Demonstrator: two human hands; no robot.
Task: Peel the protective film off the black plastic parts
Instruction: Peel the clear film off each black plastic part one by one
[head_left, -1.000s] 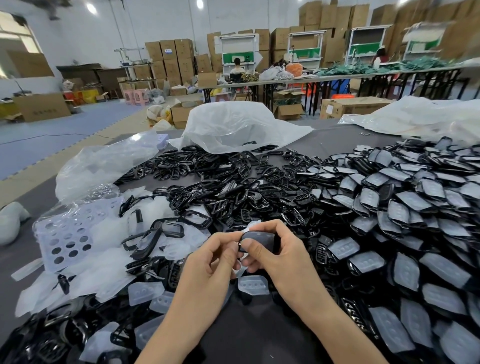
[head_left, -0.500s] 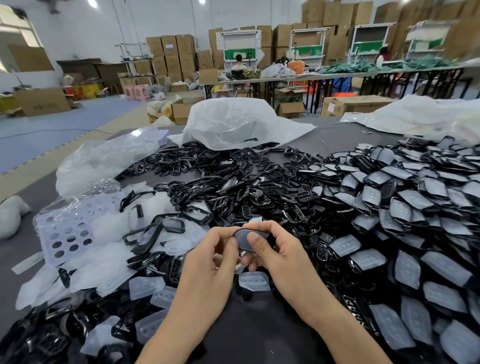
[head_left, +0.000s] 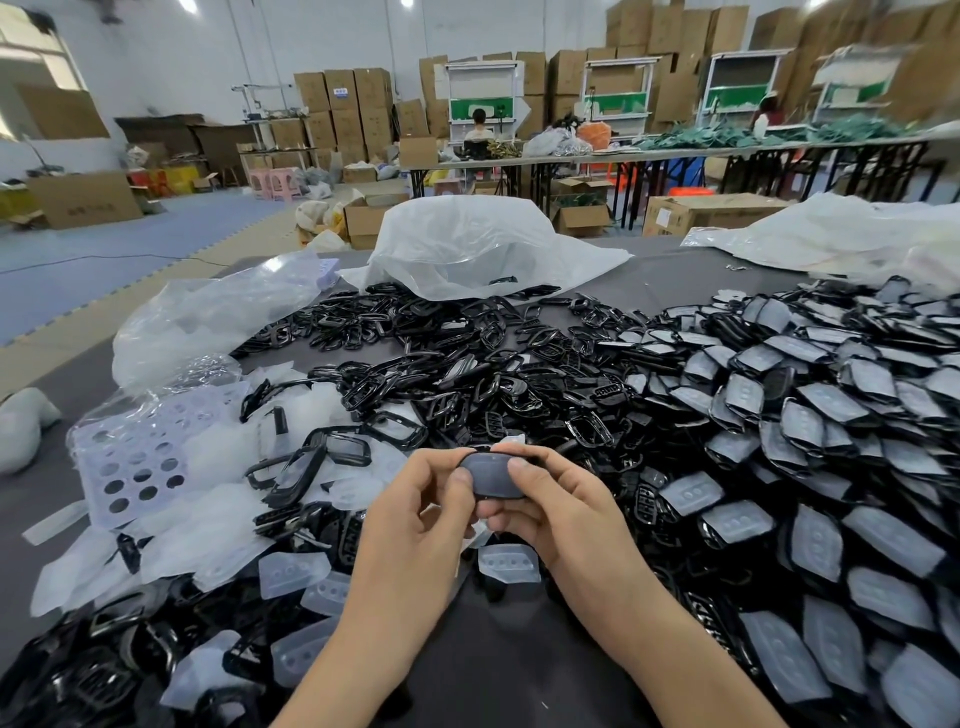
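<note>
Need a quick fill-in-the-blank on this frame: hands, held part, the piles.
The left hand and right hand together hold one ____ plastic part.
The pile of film-covered parts lies on the person's ____ side.
Loose peeled films lie mostly ____ of the hands.
Missing: black; right; left.

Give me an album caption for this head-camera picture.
Left hand and right hand hold a black part over a table heaped with more.
</note>
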